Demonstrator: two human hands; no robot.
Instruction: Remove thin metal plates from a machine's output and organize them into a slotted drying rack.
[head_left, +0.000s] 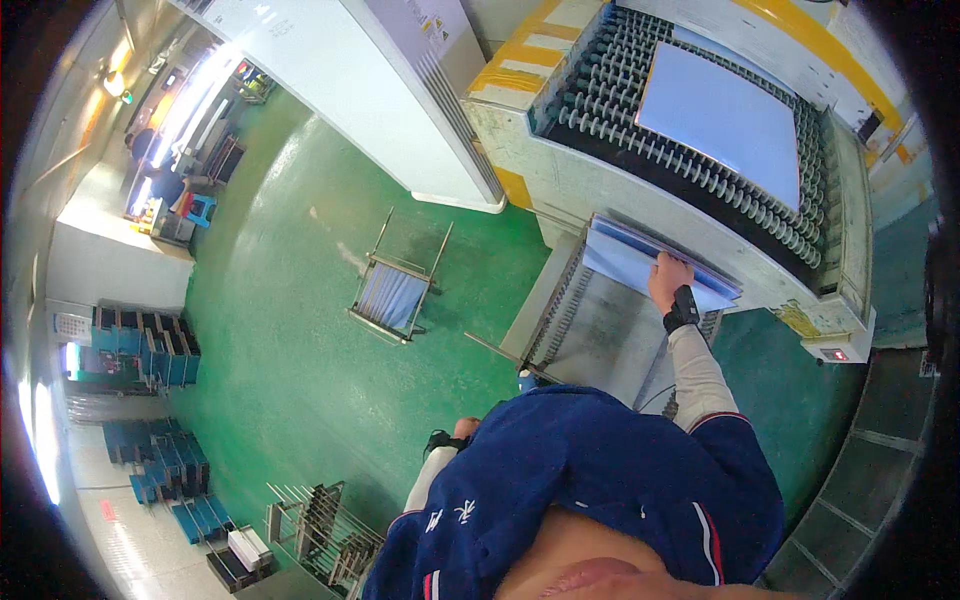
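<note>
My right hand (669, 281) has its fingers closed over the upper edge of flat, shiny bluish panels (625, 262). Several of these panels lean together at the far end of a metal rack (603, 325) in front of me. Beyond the rack, one larger panel (720, 118) lies flat on the rollers (640, 70) of a conveyor machine. Close to my body on the left is my left hand (466, 428), largely covered by my blue shirt; its fingers cannot be made out. Both wrists wear black bands.
A small metal rack (392, 292) with thin panels stands on the green floor (290, 330). Another slotted rack (325, 535) is at lower left. Blue-green racks (150, 345) line the left wall. A white cabinet (350, 90) adjoins the machine. Other people (165, 185) sit far off at upper left.
</note>
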